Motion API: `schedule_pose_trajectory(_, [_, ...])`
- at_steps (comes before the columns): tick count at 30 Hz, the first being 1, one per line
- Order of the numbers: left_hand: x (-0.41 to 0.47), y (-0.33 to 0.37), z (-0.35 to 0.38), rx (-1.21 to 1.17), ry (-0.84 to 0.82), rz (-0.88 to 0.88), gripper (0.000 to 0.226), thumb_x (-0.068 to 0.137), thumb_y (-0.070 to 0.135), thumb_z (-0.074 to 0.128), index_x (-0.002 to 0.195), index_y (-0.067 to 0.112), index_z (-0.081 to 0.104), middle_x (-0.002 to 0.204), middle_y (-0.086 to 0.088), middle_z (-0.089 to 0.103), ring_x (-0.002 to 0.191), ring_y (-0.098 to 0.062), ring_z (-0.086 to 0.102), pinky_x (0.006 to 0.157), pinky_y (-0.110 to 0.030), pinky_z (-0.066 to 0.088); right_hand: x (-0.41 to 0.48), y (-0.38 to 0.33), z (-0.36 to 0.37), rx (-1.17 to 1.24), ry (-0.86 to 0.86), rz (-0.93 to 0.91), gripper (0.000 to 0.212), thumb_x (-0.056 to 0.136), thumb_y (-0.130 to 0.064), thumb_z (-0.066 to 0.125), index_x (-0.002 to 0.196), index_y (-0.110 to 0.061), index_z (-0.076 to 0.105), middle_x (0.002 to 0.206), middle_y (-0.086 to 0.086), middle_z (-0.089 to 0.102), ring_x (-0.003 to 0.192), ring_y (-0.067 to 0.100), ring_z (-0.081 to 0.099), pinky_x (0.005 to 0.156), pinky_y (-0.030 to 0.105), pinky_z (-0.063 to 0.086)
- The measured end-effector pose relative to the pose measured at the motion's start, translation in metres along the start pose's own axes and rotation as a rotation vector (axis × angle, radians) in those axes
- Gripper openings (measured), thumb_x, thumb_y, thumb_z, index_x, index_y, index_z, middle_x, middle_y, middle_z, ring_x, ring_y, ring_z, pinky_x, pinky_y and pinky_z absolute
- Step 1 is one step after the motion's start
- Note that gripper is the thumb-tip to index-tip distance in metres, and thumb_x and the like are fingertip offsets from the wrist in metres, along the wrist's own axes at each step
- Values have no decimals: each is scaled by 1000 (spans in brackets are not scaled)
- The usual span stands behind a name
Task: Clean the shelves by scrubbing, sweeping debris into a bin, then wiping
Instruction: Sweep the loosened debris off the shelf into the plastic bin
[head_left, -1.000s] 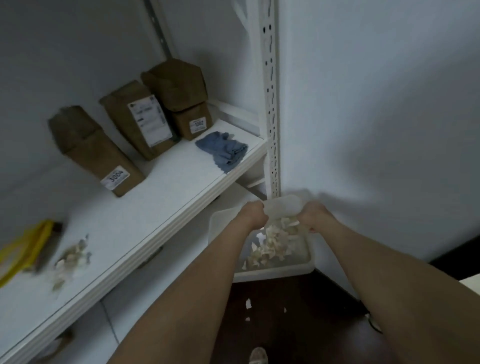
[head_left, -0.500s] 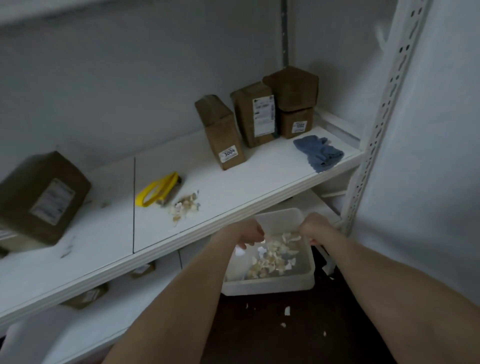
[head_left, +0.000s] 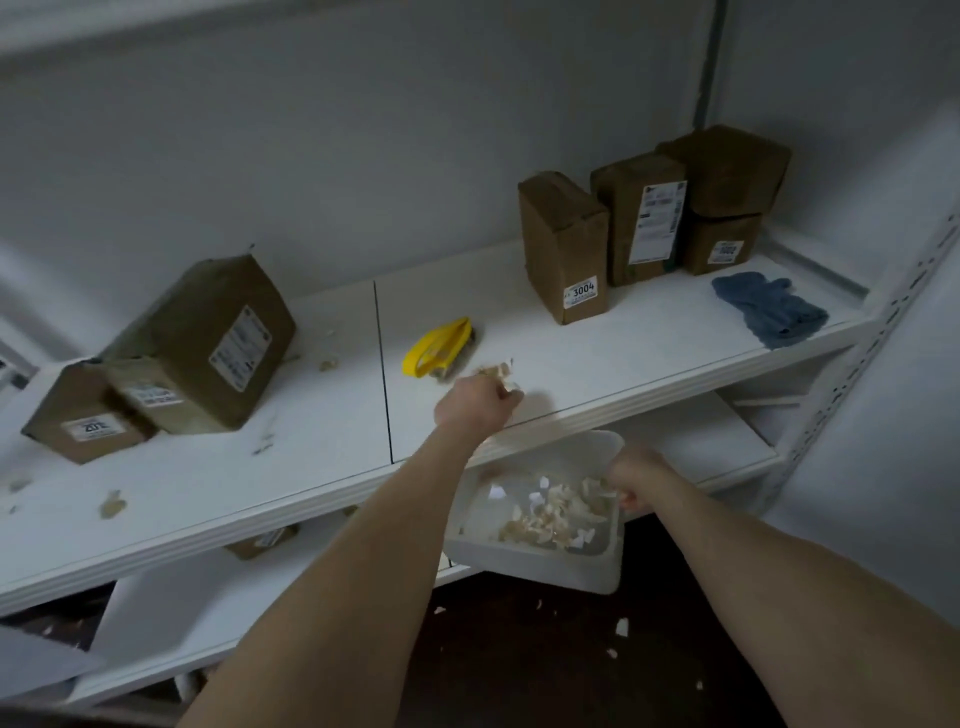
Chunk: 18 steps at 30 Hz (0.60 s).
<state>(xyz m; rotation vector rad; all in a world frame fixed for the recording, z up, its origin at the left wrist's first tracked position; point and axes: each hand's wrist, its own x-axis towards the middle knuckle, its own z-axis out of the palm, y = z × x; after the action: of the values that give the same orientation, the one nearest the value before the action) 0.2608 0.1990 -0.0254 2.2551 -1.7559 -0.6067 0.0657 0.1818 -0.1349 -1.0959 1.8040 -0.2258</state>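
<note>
My left hand (head_left: 475, 402) is up on the white shelf (head_left: 649, 353), fingers curled at a small pile of pale debris (head_left: 498, 371); whether it holds any I cannot tell. Just behind the pile lies a yellow scrub brush (head_left: 439, 347). My right hand (head_left: 636, 475) grips the right rim of a white plastic bin (head_left: 545, 564), held below the shelf's front edge and partly filled with pale scraps. A blue cloth (head_left: 771, 309) lies at the shelf's right end.
Brown parcels stand at the back right (head_left: 563, 249) and lie at the left (head_left: 208, 343). More scraps dot the shelf's left part (head_left: 111, 504) and the dark floor (head_left: 621, 626). A perforated upright (head_left: 872, 353) bounds the shelf on the right; a lower shelf (head_left: 691, 441) sits beneath.
My left hand let go of the bin and rose onto the shelf at the debris pile. My view swung left. The right hand still holds the bin.
</note>
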Motion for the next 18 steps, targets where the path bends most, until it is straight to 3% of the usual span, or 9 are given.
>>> schedule_pose_trajectory(3, [14, -9, -29, 95, 318, -3, 35, 92, 45, 48, 108, 17, 63, 106, -7, 64, 102, -27, 59, 72, -32, 43, 0, -8, 15, -2, -8, 4, 18, 85, 0, 59, 103, -1, 64, 88, 17, 67, 71, 29, 69, 52, 33, 56])
schedule_pose_trajectory(5, [27, -19, -44, 120, 410, 1, 39, 93, 40, 47, 121, 13, 52, 121, -10, 54, 115, -29, 49, 79, -37, 44, 1, -12, 24, 2, -3, 1, 18, 87, 0, 56, 103, 0, 63, 88, 18, 66, 71, 30, 69, 47, 31, 54])
schedule_pose_trajectory(9, [50, -37, -54, 98, 282, -145, 51, 91, 32, 51, 133, 8, 37, 135, -17, 39, 126, -33, 38, 95, -40, 40, 2, -15, 36, 24, 20, 10, 26, 84, -1, 58, 110, 0, 62, 84, 18, 66, 69, 28, 68, 47, 30, 52])
schedule_pose_trajectory(11, [62, -40, -53, 33, 223, -203, 47, 90, 26, 51, 131, 8, 37, 133, -17, 40, 123, -33, 43, 92, -41, 42, 5, -16, 39, 9, 36, 9, 27, 84, -1, 58, 111, -1, 61, 78, 16, 64, 62, 25, 65, 44, 30, 51])
schedule_pose_trajectory(15, [79, -41, -54, -27, 155, -225, 39, 92, 30, 47, 121, 4, 45, 118, -14, 52, 107, -32, 54, 75, -36, 44, 14, -18, 40, 54, 57, 15, 17, 83, 0, 57, 99, -1, 64, 77, 18, 66, 60, 27, 65, 60, 41, 59])
schedule_pose_trajectory(18, [87, -42, -55, -33, 101, -219, 31, 93, 22, 46, 116, 1, 50, 110, -14, 60, 101, -30, 59, 72, -33, 46, 21, -19, 39, 81, 49, 19, 21, 82, -1, 57, 102, -1, 66, 74, 18, 66, 55, 25, 63, 53, 33, 56])
